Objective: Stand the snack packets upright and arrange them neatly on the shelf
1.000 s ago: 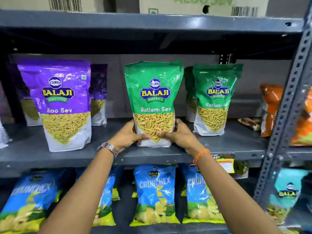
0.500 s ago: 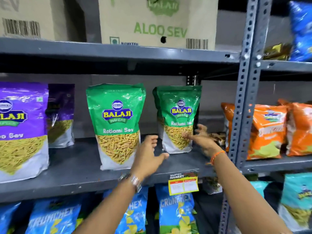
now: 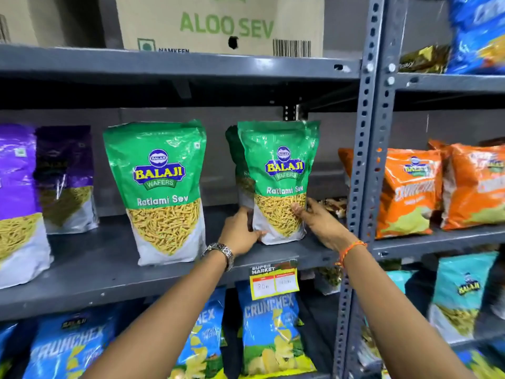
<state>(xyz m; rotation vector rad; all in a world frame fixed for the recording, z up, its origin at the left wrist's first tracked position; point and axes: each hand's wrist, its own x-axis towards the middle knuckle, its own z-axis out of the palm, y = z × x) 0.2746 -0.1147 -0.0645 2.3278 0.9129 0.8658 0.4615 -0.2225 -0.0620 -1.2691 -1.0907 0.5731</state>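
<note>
Two green Ratlami Sev packets crowd our fingers: one stands free to the left of our left hand [image 3: 240,233], another hides directly behind the held packet [image 3: 278,184]. Right of our right hand [image 3: 318,221] rises the rack post [image 3: 366,160] (orange packets [image 3: 410,192] beyond). Both hands clamp the packet's lower sides; it stands upright on the shelf [image 3: 109,269], long axis vertical, label facing us.

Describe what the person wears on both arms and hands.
Both forearms are bare, with no sleeves in view. The left hand has a silver metal link watch at its wrist. The right hand has a thin orange thread band around its wrist. No rings or gloves are visible.
</note>
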